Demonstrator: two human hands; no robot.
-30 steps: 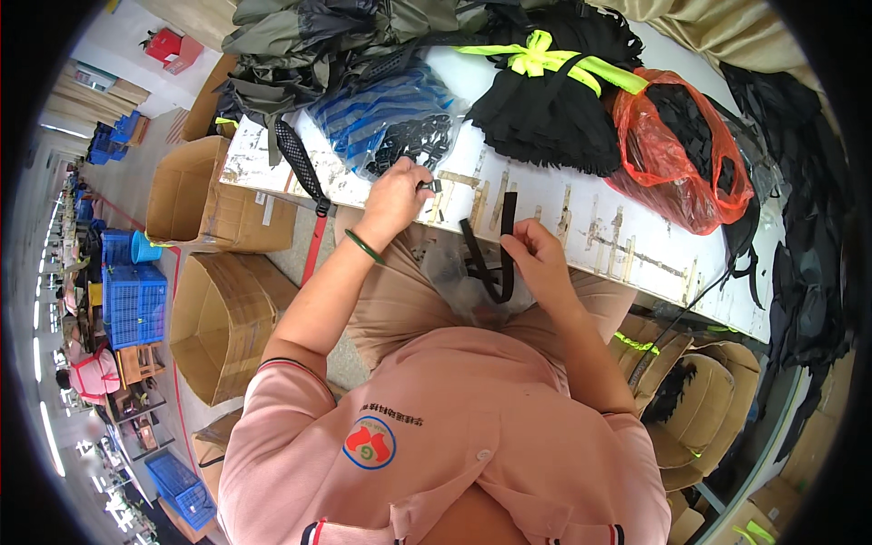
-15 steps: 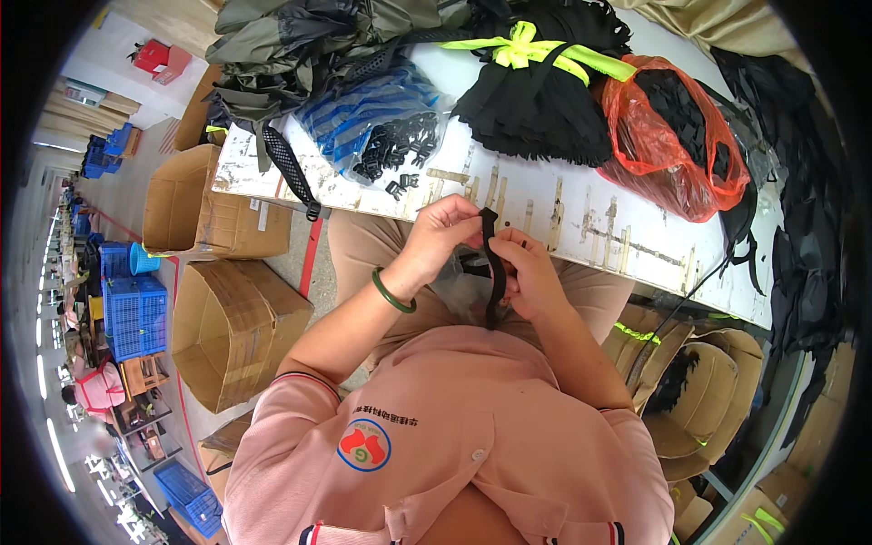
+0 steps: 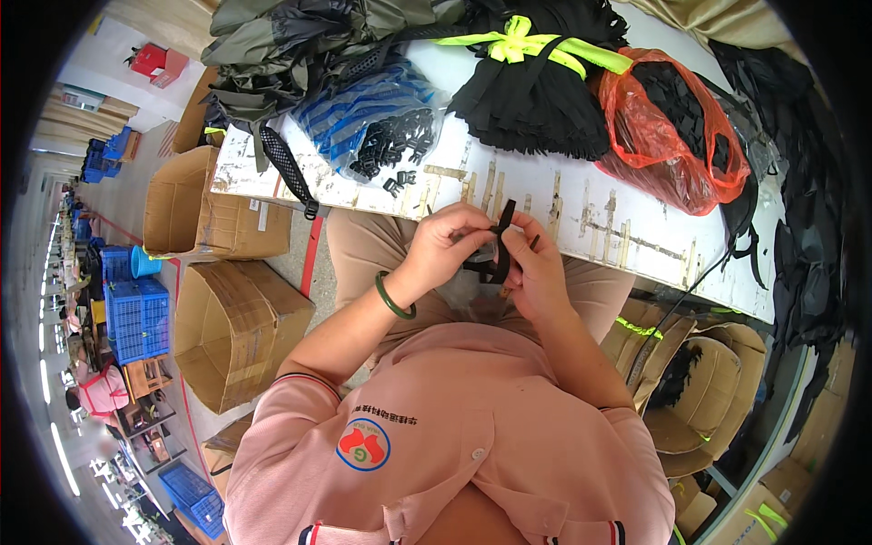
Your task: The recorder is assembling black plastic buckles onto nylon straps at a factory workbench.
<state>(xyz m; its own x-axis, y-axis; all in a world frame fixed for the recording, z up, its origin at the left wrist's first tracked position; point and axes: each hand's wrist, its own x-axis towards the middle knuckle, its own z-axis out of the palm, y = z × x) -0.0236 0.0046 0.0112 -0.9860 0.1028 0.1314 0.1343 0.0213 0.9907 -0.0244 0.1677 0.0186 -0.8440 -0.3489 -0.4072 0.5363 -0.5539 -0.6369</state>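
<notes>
Between my hands, over my lap at the table's near edge, is a black webbing strap (image 3: 505,238). My left hand (image 3: 451,242) is closed, thumb and fingertips pinched at the strap's left side. My right hand (image 3: 534,263) is closed round the strap, whose short upper end sticks up past the thumb. Any small part between my fingertips is hidden. Ahead on the table lies a clear bag of black plastic buckles (image 3: 389,145), a few of them loose at its mouth. Behind my hands is a thick bundle of black straps (image 3: 531,104) tied with a neon yellow band (image 3: 518,44).
A red plastic bag (image 3: 627,136) of black pieces lies on the right of the white table (image 3: 545,195). Dark fabric (image 3: 272,54) is heaped at the back left. Open cardboard boxes (image 3: 236,327) stand on the floor at left, others (image 3: 695,400) under the table at right.
The strap's lower part has drawn up and bent within my right hand. Both hands have come closer together, the left shifting slightly right.
</notes>
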